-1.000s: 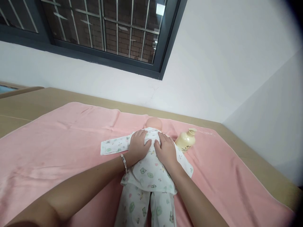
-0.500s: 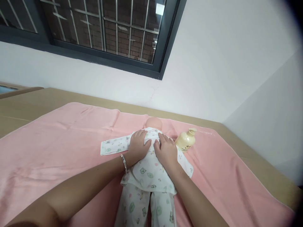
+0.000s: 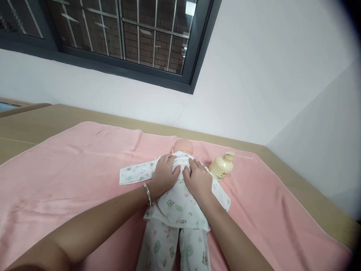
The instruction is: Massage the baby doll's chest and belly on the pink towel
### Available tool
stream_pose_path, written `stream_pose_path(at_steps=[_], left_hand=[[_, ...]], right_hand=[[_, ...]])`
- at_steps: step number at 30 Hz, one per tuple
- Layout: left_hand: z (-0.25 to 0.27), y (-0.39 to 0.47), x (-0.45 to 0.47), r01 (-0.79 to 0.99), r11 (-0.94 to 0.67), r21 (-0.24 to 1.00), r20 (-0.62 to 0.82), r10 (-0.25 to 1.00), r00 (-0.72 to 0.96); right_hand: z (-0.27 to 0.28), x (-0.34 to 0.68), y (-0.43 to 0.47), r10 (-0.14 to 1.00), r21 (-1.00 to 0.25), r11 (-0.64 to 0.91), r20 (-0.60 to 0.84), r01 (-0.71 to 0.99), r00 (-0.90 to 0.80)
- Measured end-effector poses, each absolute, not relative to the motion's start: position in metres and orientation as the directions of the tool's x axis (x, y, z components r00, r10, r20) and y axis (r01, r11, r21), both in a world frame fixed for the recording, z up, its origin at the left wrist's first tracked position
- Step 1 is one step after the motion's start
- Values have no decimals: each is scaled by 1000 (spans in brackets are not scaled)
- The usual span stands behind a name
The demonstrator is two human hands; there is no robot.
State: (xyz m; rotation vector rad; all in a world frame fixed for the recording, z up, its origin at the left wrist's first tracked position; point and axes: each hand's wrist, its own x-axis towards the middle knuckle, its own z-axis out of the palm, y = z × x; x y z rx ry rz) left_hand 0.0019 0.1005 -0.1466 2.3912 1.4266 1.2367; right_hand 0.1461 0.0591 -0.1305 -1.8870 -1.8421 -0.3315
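A baby doll (image 3: 180,203) in white pyjamas with a green and pink print lies stretched out, its bald head (image 3: 183,146) at the far end and no face showing. My left hand (image 3: 165,172), with a silver bangle at the wrist, rests on the left side of its upper body, thumb apart from the fingers. On the right side my right hand (image 3: 199,178) lies the same way, fingers over the shoulder. Both palms press on the shirt, and neither hand's fingers are wrapped round anything. Close by my right hand stands a pale yellow pump bottle (image 3: 222,167), slightly tilted in view.
A pink blanket (image 3: 70,180) with some creases is spread under the doll over a wooden surface (image 3: 135,123). Behind it rises a white wall (image 3: 239,82) with a dark-framed, barred window (image 3: 194,71). Another wall meets it at the right.
Almost nothing differs. My right hand has shifted very slightly on the doll's shirt; the doll and bottle stay in place.
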Motion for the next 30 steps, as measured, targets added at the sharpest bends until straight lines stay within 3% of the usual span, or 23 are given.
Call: stream_pose_path(at_steps=[10,16,22,27,30], left_hand=[[-148,108,0,632,-675,382,611,697,376],[-150,107,-1,569,-747,345,698,609,377],[-147,100,0,630,-677,381,693,660,290],[-143,98,1,704,-572,420,596,759,261],[-144,102,1,692,-592,414,579,758,301]], right_hand=[[-129,153,70,905,-201,182,417,963,-84],[-132,154,70,854,-170,277,495,946,-161],[-136,148,60,791,-191,155,612,969,-6],[-132,143,57,841,-237,-8,524,971,135],[-129,146,60,861,-218,33,502,976,83]])
